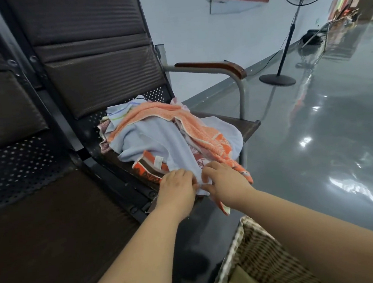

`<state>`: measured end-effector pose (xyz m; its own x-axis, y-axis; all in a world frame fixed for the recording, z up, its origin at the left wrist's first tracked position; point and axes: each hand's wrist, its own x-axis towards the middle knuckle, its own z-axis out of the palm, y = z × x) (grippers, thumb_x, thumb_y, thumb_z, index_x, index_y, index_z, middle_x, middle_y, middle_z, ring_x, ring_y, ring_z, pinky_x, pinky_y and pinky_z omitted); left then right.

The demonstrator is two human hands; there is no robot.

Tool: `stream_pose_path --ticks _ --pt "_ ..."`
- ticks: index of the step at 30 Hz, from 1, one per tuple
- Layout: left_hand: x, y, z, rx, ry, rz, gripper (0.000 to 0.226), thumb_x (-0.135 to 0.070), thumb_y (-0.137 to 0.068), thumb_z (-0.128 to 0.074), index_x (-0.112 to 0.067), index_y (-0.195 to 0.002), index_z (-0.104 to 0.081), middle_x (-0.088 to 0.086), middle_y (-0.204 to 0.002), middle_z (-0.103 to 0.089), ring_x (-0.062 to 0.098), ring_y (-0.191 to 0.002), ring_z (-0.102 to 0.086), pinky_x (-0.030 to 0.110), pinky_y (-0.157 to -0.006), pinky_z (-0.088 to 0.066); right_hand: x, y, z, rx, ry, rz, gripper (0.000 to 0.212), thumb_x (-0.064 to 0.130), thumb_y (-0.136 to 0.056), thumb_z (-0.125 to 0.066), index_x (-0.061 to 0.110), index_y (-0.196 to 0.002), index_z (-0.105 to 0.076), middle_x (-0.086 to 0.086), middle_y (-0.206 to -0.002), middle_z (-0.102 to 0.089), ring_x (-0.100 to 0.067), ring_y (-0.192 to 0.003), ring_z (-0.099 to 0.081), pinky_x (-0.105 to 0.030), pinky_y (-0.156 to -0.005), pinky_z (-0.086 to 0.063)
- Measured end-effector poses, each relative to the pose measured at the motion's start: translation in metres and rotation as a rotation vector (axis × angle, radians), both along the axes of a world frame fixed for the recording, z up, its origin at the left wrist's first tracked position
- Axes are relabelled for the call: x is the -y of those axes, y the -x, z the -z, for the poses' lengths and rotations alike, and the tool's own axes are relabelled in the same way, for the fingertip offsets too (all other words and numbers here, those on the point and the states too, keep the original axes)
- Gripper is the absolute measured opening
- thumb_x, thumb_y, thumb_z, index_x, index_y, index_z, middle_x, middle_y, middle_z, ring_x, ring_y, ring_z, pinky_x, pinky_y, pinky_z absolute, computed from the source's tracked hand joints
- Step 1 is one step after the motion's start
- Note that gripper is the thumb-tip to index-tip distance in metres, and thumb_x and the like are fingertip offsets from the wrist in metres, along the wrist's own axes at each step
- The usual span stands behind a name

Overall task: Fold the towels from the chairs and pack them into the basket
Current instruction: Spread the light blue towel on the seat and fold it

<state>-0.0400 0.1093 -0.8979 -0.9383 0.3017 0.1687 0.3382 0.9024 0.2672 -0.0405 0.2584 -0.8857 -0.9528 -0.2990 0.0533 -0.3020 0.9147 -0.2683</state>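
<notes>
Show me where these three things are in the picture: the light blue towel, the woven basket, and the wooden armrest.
light blue towel (156, 134): head view, on its broad upper fold in the pile.
woven basket (260, 250): head view, on its patterned side wall.
wooden armrest (208, 65): head view, on the middle of its top.

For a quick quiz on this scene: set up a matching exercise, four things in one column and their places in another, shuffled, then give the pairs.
Things:
1. pale blue towel
2. basket
3. standing fan
4. wooden armrest

Places:
A. on the shiny floor by the wall
B. bottom edge of the view, under the right forearm
C. on the chair seat, its near edge pinched by the left hand and right hand
D. right of the towel pile, above the seat

Pairs: 1-C, 2-B, 3-A, 4-D
</notes>
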Motion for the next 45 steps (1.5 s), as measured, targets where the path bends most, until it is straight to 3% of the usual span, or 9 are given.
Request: stream_pose_path --ticks 4,9,17,23,27,31,38,42,45 --pt "0.01 -0.021 -0.014 0.117 -0.18 -0.004 0.015 -0.028 -0.1 -0.041 -0.017 -0.102 -0.051 0.002 -0.113 -0.052 0.02 -0.111 -0.044 0.029 -0.094 -0.03 -0.003 -0.021 -0.016 -0.017 0.065 -0.067 0.014 0.038 -0.092 -0.056 0.023 -0.091 -0.053 0.009 -0.098 -0.056 -0.013 -0.093 -0.049 -0.023 -0.065 -0.028" --pt "0.032 -0.046 -0.028 0.265 -0.504 -0.125 0.024 -0.022 -0.099 -0.044 -0.022 -0.075 -0.04 -0.001 -0.092 -0.047 0.022 -0.093 -0.048 0.036 -0.085 -0.04 0.007 -0.049 -0.03 0.025 0.159 -0.144 0.016 0.032 -0.092 -0.058 0.016 -0.092 -0.056 0.006 -0.088 -0.06 -0.01 -0.076 -0.052 -0.026 -0.07 -0.04" --pt "0.051 -0.061 -0.025 0.221 -0.609 -0.239 0.025 -0.023 -0.099 -0.044 -0.022 -0.075 -0.04 -0.001 -0.09 -0.047 0.017 -0.083 -0.047 0.029 -0.072 -0.035 0.035 -0.043 -0.029 0.094 0.307 0.037 0.014 0.037 -0.091 -0.059 0.024 -0.093 -0.055 0.01 -0.093 -0.063 -0.008 -0.091 -0.058 -0.027 -0.075 -0.044" --pt "0.039 -0.056 -0.041 0.186 -0.807 -0.106 0.023 -0.02 -0.1 -0.042 -0.023 -0.077 -0.041 -0.006 -0.082 -0.042 0.014 -0.078 -0.043 0.023 -0.067 -0.034 0.075 -0.006 -0.039 0.38 0.986 0.353 0.033 0.034 -0.094 -0.056 0.009 -0.116 -0.06 -0.004 -0.102 -0.063 -0.021 -0.095 -0.059 -0.031 -0.085 -0.047" --pt "0.038 -0.057 -0.05 0.26 -0.934 -0.043 0.024 -0.023 -0.1 -0.044 -0.025 -0.076 -0.043 -0.007 -0.073 -0.043 0.006 -0.064 -0.04 0.021 -0.059 -0.034 0.088 0.017 -0.043 0.604 1.456 0.466 0.034 0.009 -0.091 -0.06 0.004 -0.124 -0.054 -0.018 -0.099 -0.062 -0.026 -0.075 -0.061 -0.031 -0.055 -0.055" --pt "0.046 -0.058 -0.055 0.298 -1.273 -0.237 0.014 -0.029 -0.097 -0.05 -0.023 -0.085 -0.052 -0.001 -0.087 -0.056 0.013 -0.074 -0.053 0.032 -0.068 -0.048 0.087 0.008 -0.046 0.642 1.443 0.329 0.031 -0.001 -0.09 -0.057 0.0 -0.121 -0.056 -0.017 -0.088 -0.065 -0.022 -0.066 -0.063 -0.026 -0.05 -0.052" --pt "0.077 -0.048 -0.039 0.615 -1.741 -0.737 0.033 -0.027 -0.086 -0.068 -0.004 -0.11 -0.066 0.02 -0.102 -0.068 0.036 -0.094 -0.066 0.048 -0.091 -0.052 0.094 -0.064 -0.042 0.446 0.757 -0.076 0.019 0.022 -0.088 -0.065 0.026 -0.107 -0.067 0.014 -0.1 -0.068 -0.003 -0.094 -0.063 -0.018 -0.082 -0.05" --pt "0.078 -0.054 -0.047 0.578 -1.638 -0.62 0.029 -0.015 -0.098 -0.05 -0.006 -0.124 -0.059 0.015 -0.113 -0.063 0.036 -0.111 -0.057 0.043 -0.098 -0.045 0.11 -0.054 -0.032 0.509 1.058 0.17 0.037 0.041 -0.083 -0.068 0.021 -0.112 -0.059 -0.001 -0.099 -0.066 -0.014 -0.085 -0.063 -0.026 -0.068 -0.053" --pt "0.072 -0.068 -0.057 0.632 -1.559 -0.511 0.027 -0.011 -0.097 -0.05 -0.004 -0.12 -0.063 0.022 -0.112 -0.066 0.037 -0.107 -0.062 0.044 -0.095 -0.05 0.121 -0.031 -0.041 0.641 1.253 0.322 0.062 0.051 -0.078 -0.069 0.012 -0.123 -0.052 -0.012 -0.112 -0.064 -0.03 -0.1 -0.063 -0.045 -0.084 -0.054"
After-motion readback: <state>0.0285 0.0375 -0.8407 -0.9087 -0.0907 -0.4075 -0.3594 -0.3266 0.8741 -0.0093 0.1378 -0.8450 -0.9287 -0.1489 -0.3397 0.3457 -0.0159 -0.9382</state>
